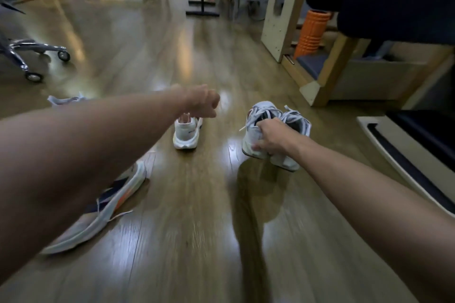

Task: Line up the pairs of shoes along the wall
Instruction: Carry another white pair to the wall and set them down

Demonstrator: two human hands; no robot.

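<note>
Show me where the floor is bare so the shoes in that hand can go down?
Bare floor runs between the sideways shoe and the right hand holding the pair. It is crowded near the upright shoe under the left hand.

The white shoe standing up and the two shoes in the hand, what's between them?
Nothing, just bare shiny floor between the white shoe and the held pair, seen from the head camera.

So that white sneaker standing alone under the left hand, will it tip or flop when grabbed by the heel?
The white sneaker stands upright on a thick sole, so it probably holds shape. Likely light. The glossy floor may let it slide if nudged by the left hand.
</note>
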